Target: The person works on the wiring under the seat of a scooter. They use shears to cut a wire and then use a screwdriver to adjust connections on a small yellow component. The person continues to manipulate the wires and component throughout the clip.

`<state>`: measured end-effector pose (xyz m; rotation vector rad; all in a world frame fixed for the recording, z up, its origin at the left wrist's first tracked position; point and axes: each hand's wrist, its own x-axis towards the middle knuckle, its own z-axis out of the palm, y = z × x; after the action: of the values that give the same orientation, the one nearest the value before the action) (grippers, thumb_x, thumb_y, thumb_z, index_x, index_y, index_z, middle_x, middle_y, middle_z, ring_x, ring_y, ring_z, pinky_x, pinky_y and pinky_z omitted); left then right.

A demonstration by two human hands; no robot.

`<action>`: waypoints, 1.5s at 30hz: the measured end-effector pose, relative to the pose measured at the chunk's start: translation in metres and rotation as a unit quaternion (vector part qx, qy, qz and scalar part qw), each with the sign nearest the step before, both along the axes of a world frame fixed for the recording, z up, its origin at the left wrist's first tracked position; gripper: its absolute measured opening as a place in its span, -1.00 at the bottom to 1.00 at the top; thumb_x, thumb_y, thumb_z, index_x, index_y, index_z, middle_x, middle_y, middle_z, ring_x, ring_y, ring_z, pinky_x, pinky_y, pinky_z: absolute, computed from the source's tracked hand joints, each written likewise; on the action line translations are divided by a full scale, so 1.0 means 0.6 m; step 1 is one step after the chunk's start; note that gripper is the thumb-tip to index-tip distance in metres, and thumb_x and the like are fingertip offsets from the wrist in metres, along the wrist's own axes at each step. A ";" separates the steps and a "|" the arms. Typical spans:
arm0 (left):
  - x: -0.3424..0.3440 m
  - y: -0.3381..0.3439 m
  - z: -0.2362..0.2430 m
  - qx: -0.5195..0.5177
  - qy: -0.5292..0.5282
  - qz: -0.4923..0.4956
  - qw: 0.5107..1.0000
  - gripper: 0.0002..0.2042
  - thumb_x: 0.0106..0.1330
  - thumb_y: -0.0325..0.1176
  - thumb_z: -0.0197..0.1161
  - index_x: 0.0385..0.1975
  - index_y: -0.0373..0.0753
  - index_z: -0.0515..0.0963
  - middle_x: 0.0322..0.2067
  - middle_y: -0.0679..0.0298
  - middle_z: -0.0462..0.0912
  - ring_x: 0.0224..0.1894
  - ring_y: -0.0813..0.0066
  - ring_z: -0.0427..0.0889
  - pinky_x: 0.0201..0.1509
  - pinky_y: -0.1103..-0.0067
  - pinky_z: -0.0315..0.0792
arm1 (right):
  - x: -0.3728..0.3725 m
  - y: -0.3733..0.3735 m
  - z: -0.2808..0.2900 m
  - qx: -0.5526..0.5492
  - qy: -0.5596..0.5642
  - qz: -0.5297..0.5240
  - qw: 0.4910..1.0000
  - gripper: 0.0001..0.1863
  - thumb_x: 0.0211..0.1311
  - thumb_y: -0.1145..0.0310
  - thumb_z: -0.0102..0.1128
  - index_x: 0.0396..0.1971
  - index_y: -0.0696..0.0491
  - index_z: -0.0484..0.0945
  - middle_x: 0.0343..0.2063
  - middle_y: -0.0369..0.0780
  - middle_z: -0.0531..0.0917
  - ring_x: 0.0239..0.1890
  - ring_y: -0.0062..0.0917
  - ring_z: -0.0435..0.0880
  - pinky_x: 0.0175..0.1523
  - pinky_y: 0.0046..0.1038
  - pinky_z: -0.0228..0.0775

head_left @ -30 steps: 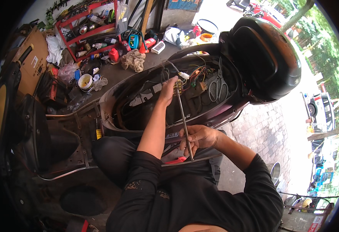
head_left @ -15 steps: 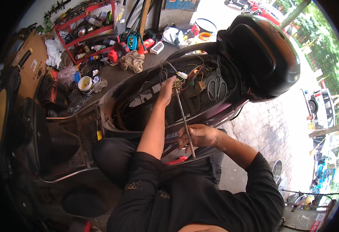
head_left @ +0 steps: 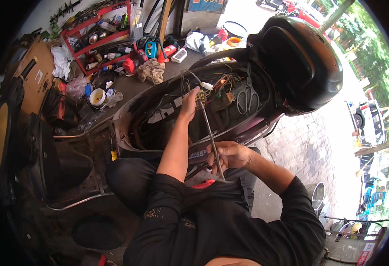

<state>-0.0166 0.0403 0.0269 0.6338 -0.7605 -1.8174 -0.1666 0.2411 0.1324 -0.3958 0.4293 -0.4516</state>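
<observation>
My left hand (head_left: 189,106) is closed on a small brass-coloured block with terminals (head_left: 200,99), held over the scooter's open body. My right hand (head_left: 228,156) grips the shaft of a long T-handle wrench (head_left: 209,129). The wrench's far end meets the block, and its crossbar lies close to my lap. Just beyond the block is a white plug connector (head_left: 207,86) on a cable. Coloured wires (head_left: 226,82) run behind it inside the scooter. Large scissors (head_left: 247,98) rest among the parts at the right of the opening. The wrench tip itself is too small to make out.
The scooter (head_left: 123,119) stretches across in front of me, with a black top box (head_left: 298,66) at its right end. A red rack (head_left: 77,53) of bottles and tools stands far left. Rags (head_left: 151,72) and a white tub (head_left: 98,98) lie on the floor.
The wrench's crossbar has turned and looks shorter from here. My right fingers have shifted around the shaft. My left hand and the block have barely moved.
</observation>
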 end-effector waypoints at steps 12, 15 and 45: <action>-0.006 -0.004 -0.008 -0.001 0.027 -0.018 0.999 -0.70 0.44 -0.11 0.09 -0.25 -0.24 0.58 -0.42 0.29 0.65 -0.43 0.49 0.65 -0.34 0.53 0.53 | -0.001 0.018 -0.001 -0.003 0.017 0.015 1.000 -0.73 0.37 0.38 0.15 -0.06 0.00 0.27 -0.26 0.01 0.67 -0.25 -0.07 0.75 -0.26 -0.23 0.69; -0.008 -0.003 -0.002 -0.003 0.014 -0.016 1.000 -0.69 0.44 -0.10 0.10 -0.24 -0.25 0.58 -0.42 0.29 0.65 -0.43 0.48 0.65 -0.33 0.53 0.53 | 0.001 0.016 -0.002 -0.002 0.000 0.001 1.000 -0.73 0.37 0.38 0.15 -0.06 0.00 0.27 -0.27 0.01 0.67 -0.24 -0.08 0.75 -0.27 -0.23 0.69; -0.007 -0.006 -0.005 -0.016 0.005 -0.016 1.000 -0.69 0.44 -0.11 0.07 -0.27 -0.24 0.59 -0.43 0.29 0.65 -0.43 0.50 0.65 -0.33 0.53 0.52 | 0.012 -0.005 -0.021 0.006 -0.023 0.015 1.000 -0.65 0.36 0.43 0.14 0.09 0.12 0.37 -0.16 0.02 0.68 -0.12 -0.15 0.73 0.03 -0.19 0.58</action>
<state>-0.0210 0.0370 0.0237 0.5941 -0.7963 -1.8320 -0.1594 0.2382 0.1197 -0.3793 0.3816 -0.4269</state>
